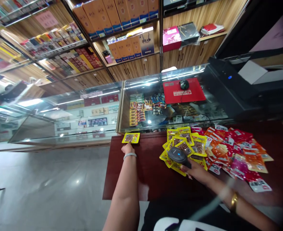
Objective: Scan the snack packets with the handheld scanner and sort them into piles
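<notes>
At the far left end of the dark red table top (153,179), my left hand (128,148) reaches to a yellow snack packet (134,138). One finger lies over its front edge and the other fingers look curled; the thumb is hidden. My right hand (191,169) is closed around the handle of a black barcode scanner (177,155) with a small blue light. Below and around the scanner head is a pile of yellow snack packets (199,144) with clear windows. Red, orange and pink packets (230,147) lie heaped to its right.
Behind the table stands a glass display counter (153,120) with small packs inside. A red mat (172,93) bearing a black computer mouse (184,84) lies on it. The dark checkout machine (230,93) is at right. Shelves of boxes (129,12) line the wall.
</notes>
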`<control>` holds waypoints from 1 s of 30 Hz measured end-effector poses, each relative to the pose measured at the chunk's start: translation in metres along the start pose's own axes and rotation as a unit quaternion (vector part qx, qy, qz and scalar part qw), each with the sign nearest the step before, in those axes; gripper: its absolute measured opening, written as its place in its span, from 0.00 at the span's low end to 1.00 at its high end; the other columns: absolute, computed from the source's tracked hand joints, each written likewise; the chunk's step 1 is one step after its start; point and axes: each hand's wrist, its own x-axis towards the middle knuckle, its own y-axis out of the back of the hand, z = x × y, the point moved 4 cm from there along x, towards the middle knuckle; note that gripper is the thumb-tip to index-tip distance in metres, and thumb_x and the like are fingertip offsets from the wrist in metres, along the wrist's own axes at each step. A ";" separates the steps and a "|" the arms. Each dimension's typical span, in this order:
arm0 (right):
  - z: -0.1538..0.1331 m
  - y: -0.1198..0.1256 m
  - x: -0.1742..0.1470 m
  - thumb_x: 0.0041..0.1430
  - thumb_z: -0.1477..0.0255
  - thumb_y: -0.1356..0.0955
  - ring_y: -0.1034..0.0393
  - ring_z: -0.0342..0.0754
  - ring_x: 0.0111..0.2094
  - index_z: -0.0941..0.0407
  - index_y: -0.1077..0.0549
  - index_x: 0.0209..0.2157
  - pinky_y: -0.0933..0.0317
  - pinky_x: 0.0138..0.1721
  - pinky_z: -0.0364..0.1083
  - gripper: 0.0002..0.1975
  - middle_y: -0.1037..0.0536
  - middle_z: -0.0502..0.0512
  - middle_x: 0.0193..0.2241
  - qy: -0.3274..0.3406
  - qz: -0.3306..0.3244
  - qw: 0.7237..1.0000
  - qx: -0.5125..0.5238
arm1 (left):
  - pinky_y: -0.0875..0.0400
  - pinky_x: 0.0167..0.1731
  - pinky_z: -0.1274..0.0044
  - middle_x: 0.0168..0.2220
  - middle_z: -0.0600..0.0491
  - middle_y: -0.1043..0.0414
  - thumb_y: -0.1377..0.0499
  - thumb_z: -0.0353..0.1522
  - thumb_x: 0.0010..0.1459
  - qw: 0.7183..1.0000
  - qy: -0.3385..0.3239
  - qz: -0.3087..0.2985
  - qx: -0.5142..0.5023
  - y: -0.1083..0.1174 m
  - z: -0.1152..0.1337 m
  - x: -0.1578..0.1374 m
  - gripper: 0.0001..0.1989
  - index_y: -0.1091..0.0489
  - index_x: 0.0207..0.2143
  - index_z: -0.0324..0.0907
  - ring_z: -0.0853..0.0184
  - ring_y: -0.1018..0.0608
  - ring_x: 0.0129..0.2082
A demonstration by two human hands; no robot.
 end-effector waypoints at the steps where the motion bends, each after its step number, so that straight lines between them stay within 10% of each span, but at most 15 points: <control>1: 0.001 0.001 0.000 0.44 0.37 0.32 0.41 0.41 0.15 0.56 0.31 0.41 0.45 0.18 0.42 0.38 0.35 0.44 0.18 0.001 0.002 1.000 0.000 | 0.29 0.30 0.72 0.33 0.46 0.26 0.39 0.37 0.58 1.000 0.011 -0.019 -0.020 0.000 0.002 0.000 0.15 0.33 0.42 0.37 0.61 0.22 0.33; 7: 0.007 -0.001 -0.004 0.47 0.39 0.32 0.43 0.40 0.14 0.57 0.32 0.45 0.45 0.18 0.42 0.38 0.36 0.41 0.16 0.007 0.006 1.000 0.020 | 0.32 0.25 0.78 0.28 0.51 0.26 0.36 0.37 0.52 0.982 0.039 -0.169 -0.079 -0.003 -0.009 -0.045 0.12 0.28 0.36 0.38 0.68 0.25 0.25; 15: -0.006 0.004 -0.011 0.45 0.42 0.28 0.42 0.38 0.14 0.56 0.32 0.44 0.44 0.17 0.42 0.35 0.33 0.42 0.20 0.029 0.033 0.998 0.055 | 0.28 0.42 0.72 0.37 0.44 0.20 0.27 0.44 0.34 0.891 0.023 -0.426 -0.153 -0.047 -0.049 -0.155 0.29 0.23 0.38 0.36 0.61 0.20 0.37; 25: 0.007 0.028 -0.042 0.48 0.41 0.31 0.42 0.41 0.16 0.53 0.34 0.35 0.44 0.21 0.44 0.30 0.37 0.41 0.16 0.060 0.086 0.990 0.099 | 0.27 0.38 0.73 0.36 0.46 0.21 0.30 0.42 0.42 0.857 -0.049 -0.504 -0.100 -0.089 -0.022 -0.210 0.25 0.22 0.41 0.37 0.63 0.21 0.34; 30: 0.026 0.042 -0.056 0.52 0.43 0.32 0.44 0.40 0.16 0.53 0.37 0.34 0.45 0.22 0.43 0.27 0.36 0.41 0.17 0.056 0.127 0.983 0.118 | 0.29 0.37 0.76 0.36 0.48 0.23 0.31 0.40 0.44 0.909 -0.140 -0.390 -0.033 -0.095 -0.027 -0.190 0.27 0.25 0.46 0.37 0.66 0.23 0.33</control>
